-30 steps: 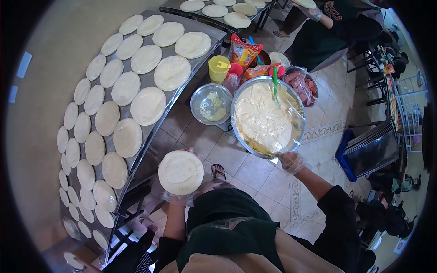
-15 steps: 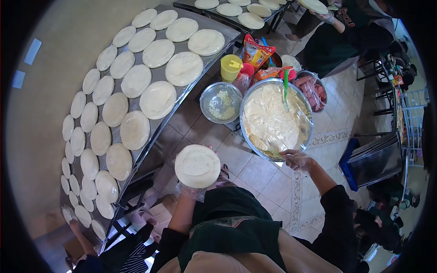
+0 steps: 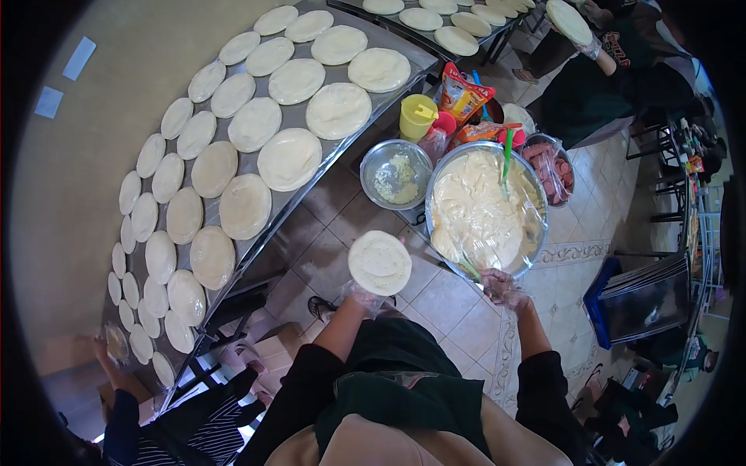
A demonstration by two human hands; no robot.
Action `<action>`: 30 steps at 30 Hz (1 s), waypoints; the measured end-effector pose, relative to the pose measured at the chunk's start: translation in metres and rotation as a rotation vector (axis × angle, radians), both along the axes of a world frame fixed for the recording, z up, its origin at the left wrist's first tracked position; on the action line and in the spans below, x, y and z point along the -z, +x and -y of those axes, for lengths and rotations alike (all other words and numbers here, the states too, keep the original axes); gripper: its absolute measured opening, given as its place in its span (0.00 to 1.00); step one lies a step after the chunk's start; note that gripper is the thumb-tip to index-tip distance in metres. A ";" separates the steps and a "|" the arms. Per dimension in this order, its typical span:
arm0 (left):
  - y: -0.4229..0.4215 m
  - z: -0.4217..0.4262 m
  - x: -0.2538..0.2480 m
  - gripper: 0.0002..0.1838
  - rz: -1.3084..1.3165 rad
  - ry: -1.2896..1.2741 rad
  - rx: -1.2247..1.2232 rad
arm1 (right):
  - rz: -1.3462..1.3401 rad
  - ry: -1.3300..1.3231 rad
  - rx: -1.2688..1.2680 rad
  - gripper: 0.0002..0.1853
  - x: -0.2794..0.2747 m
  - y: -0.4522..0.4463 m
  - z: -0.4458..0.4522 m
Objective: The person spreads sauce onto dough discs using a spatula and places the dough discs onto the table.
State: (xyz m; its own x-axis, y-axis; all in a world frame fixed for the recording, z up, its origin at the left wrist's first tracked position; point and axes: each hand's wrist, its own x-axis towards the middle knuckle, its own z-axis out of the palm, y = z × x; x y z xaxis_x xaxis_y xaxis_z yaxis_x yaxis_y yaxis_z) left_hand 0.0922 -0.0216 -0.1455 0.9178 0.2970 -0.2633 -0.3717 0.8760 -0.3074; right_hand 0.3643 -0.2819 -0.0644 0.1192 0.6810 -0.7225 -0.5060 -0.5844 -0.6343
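Note:
My left hand [image 3: 367,297], in a clear plastic glove, holds up a round flat dough base [image 3: 380,262] dotted with small holes. My right hand [image 3: 501,289], gloved too, is closed on a green-handled utensil [image 3: 471,269] at the near rim of a large metal bowl. That bowl [image 3: 542,247] holds a pale creamy mixture [image 3: 474,210], and plastic wrap lies along its side. A second green handle [image 3: 507,155] stands up from the mixture. To the left of it is a smaller metal bowl [image 3: 395,175] with some white shreds.
A long metal table [image 3: 315,167] on the left carries many coated dough rounds. Behind the bowls are a yellow jug [image 3: 417,116], an orange packet [image 3: 464,93] and a bowl of sliced meat [image 3: 550,169]. Other people work at the upper right and lower left.
My left hand has moved right and up with the dough base, nearer to the large bowl. My right hand's utensil now reaches over the bowl's near edge. The view has shifted.

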 end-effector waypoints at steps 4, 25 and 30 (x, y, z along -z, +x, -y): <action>0.028 0.008 0.018 0.38 0.044 0.102 0.048 | 0.155 -0.041 0.051 0.15 0.010 -0.009 0.001; 0.045 -0.025 -0.033 0.38 0.011 0.297 -0.061 | 1.175 0.375 -0.326 0.12 -0.147 -0.144 -0.073; 0.009 -0.046 -0.086 0.35 -0.046 0.665 -0.130 | 0.955 0.402 -0.225 0.16 -0.138 -0.103 -0.106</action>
State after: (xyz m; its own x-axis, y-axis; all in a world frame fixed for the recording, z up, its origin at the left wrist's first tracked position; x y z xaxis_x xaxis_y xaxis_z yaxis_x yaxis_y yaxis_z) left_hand 0.1012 0.0246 -0.0599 0.8560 0.5164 -0.0249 -0.4863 0.8207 0.3000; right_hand 0.2608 -0.1756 0.0737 0.3602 0.9261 -0.1124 0.3980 -0.2615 -0.8793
